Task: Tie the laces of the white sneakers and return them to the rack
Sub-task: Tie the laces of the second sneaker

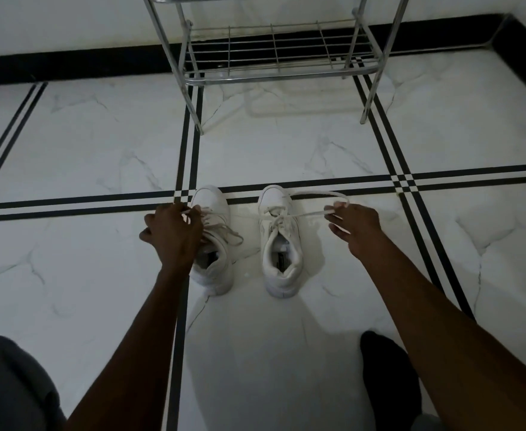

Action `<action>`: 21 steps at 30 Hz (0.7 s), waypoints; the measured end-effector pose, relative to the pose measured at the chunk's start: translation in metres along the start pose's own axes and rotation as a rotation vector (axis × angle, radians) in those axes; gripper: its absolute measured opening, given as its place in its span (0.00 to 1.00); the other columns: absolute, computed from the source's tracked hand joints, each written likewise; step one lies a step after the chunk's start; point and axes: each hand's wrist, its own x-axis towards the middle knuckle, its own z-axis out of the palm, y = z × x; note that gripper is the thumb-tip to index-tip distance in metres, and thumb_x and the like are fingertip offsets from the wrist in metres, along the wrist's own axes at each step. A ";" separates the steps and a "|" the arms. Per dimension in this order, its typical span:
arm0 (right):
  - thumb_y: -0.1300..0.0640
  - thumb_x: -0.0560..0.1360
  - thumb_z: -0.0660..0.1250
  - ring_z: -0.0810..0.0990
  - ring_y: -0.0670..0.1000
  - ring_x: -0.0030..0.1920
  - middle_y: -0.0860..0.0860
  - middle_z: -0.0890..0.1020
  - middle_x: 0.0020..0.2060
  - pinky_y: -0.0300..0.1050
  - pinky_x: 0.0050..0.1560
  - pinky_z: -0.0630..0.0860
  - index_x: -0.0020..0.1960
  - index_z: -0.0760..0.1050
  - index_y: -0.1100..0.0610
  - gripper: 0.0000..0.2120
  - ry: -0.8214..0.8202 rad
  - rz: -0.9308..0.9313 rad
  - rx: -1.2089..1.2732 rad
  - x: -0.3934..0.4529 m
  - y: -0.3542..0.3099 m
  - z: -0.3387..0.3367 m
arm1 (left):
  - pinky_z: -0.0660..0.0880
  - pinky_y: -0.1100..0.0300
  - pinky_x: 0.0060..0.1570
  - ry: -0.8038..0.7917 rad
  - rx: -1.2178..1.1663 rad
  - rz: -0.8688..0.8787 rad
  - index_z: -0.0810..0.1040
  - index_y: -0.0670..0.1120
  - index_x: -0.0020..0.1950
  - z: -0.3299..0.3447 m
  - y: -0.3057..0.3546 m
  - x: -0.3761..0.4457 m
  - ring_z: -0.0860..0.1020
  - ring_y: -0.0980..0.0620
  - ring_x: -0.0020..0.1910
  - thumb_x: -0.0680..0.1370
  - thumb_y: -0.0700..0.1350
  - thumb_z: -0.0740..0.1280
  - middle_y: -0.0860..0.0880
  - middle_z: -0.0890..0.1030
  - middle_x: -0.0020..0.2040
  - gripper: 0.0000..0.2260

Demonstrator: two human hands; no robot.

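Two white sneakers stand side by side on the floor, toes pointing away from me. My left hand [173, 234] lies over the tongue of the left sneaker [213, 276], with its fingers pinched on a lace end. Loose laces trail off that shoe's right side. My right hand [355, 227] is to the right of the right sneaker [282, 275]. It pinches that shoe's white lace [308, 214], which is pulled taut sideways, and the free end loops back above the hand. I cannot tell which shoe the lace in my left hand belongs to.
A chrome wire shoe rack [274, 73] stands ahead against the wall, and its bottom shelf holds nothing. The floor [286, 144] is white marble tile with black stripes. My grey-clad knee [6, 384] is at the lower left and a dark-socked foot [389, 374] at the lower right.
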 end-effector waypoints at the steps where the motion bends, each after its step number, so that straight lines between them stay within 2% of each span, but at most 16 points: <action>1: 0.61 0.78 0.69 0.84 0.53 0.45 0.59 0.86 0.52 0.42 0.40 0.79 0.52 0.78 0.62 0.05 0.051 0.030 -0.081 0.004 0.006 -0.005 | 0.64 0.39 0.62 0.026 0.016 0.009 0.83 0.46 0.51 0.000 -0.001 -0.004 0.71 0.36 0.62 0.79 0.54 0.65 0.42 0.81 0.56 0.13; 3: 0.57 0.77 0.71 0.84 0.51 0.42 0.60 0.86 0.52 0.41 0.35 0.77 0.46 0.79 0.62 0.07 0.085 0.058 -0.271 0.012 0.016 -0.010 | 0.62 0.38 0.66 0.048 0.023 0.053 0.82 0.46 0.53 0.007 -0.003 -0.008 0.70 0.36 0.65 0.79 0.53 0.66 0.42 0.79 0.59 0.12; 4: 0.54 0.75 0.73 0.85 0.52 0.45 0.60 0.85 0.53 0.43 0.37 0.78 0.49 0.79 0.63 0.12 0.091 0.035 -0.382 0.014 0.020 -0.010 | 0.62 0.38 0.67 0.054 0.002 0.083 0.81 0.46 0.57 0.010 -0.001 -0.010 0.69 0.36 0.66 0.79 0.53 0.67 0.41 0.78 0.61 0.13; 6: 0.47 0.70 0.76 0.82 0.58 0.58 0.62 0.81 0.61 0.51 0.52 0.81 0.64 0.73 0.64 0.31 0.124 -0.095 -0.635 0.012 0.025 -0.008 | 0.64 0.39 0.69 0.080 -0.066 0.176 0.77 0.45 0.64 0.017 0.009 -0.016 0.68 0.37 0.68 0.78 0.53 0.70 0.41 0.76 0.64 0.18; 7: 0.46 0.69 0.77 0.78 0.60 0.64 0.62 0.77 0.65 0.53 0.61 0.78 0.70 0.68 0.64 0.38 0.121 -0.199 -0.735 0.008 0.025 -0.005 | 0.65 0.40 0.69 0.067 -0.102 0.251 0.76 0.44 0.65 0.020 0.017 -0.021 0.68 0.38 0.69 0.78 0.51 0.72 0.42 0.77 0.64 0.19; 8: 0.47 0.69 0.78 0.76 0.60 0.66 0.62 0.75 0.66 0.54 0.65 0.75 0.72 0.66 0.62 0.39 0.082 -0.315 -0.792 0.003 0.025 -0.002 | 0.67 0.40 0.68 0.025 -0.131 0.346 0.77 0.43 0.65 0.024 0.025 -0.025 0.70 0.39 0.68 0.77 0.47 0.72 0.42 0.78 0.63 0.18; 10: 0.52 0.70 0.78 0.76 0.58 0.65 0.59 0.76 0.65 0.53 0.66 0.73 0.70 0.71 0.58 0.32 -0.083 -0.524 -0.878 -0.004 0.024 0.008 | 0.72 0.43 0.64 -0.130 -0.149 0.516 0.81 0.42 0.61 0.037 0.036 -0.035 0.73 0.40 0.64 0.77 0.42 0.72 0.42 0.81 0.59 0.13; 12: 0.55 0.72 0.76 0.77 0.55 0.63 0.56 0.80 0.61 0.43 0.61 0.70 0.61 0.80 0.56 0.19 -0.208 -0.645 -0.996 -0.006 0.025 0.018 | 0.73 0.45 0.63 -0.262 -0.124 0.597 0.83 0.43 0.59 0.049 0.042 -0.043 0.77 0.42 0.61 0.77 0.40 0.71 0.44 0.84 0.57 0.10; 15: 0.58 0.75 0.72 0.80 0.50 0.57 0.52 0.85 0.55 0.35 0.52 0.67 0.52 0.83 0.55 0.07 -0.252 -0.673 -1.044 -0.008 0.029 0.027 | 0.76 0.51 0.59 -0.397 -0.231 0.454 0.84 0.43 0.58 0.057 0.041 -0.050 0.81 0.45 0.57 0.79 0.38 0.69 0.44 0.86 0.56 0.09; 17: 0.58 0.76 0.71 0.79 0.46 0.52 0.51 0.86 0.50 0.33 0.47 0.67 0.50 0.83 0.57 0.05 -0.256 -0.676 -1.039 -0.010 0.031 0.030 | 0.77 0.52 0.56 -0.409 -0.271 0.391 0.84 0.43 0.55 0.058 0.041 -0.051 0.82 0.45 0.54 0.79 0.37 0.69 0.44 0.86 0.53 0.07; 19: 0.59 0.76 0.70 0.79 0.47 0.49 0.52 0.85 0.48 0.34 0.44 0.69 0.49 0.81 0.59 0.04 -0.270 -0.686 -1.044 -0.011 0.032 0.033 | 0.78 0.49 0.54 -0.375 -0.242 0.412 0.84 0.44 0.50 0.059 0.040 -0.051 0.82 0.45 0.51 0.77 0.37 0.69 0.46 0.87 0.48 0.06; 21: 0.60 0.77 0.68 0.80 0.51 0.48 0.53 0.84 0.46 0.41 0.46 0.74 0.48 0.79 0.59 0.03 -0.282 -0.698 -1.099 -0.009 0.034 0.032 | 0.75 0.48 0.55 -0.362 -0.135 0.427 0.83 0.45 0.50 0.056 0.041 -0.052 0.79 0.44 0.54 0.78 0.38 0.68 0.48 0.86 0.48 0.05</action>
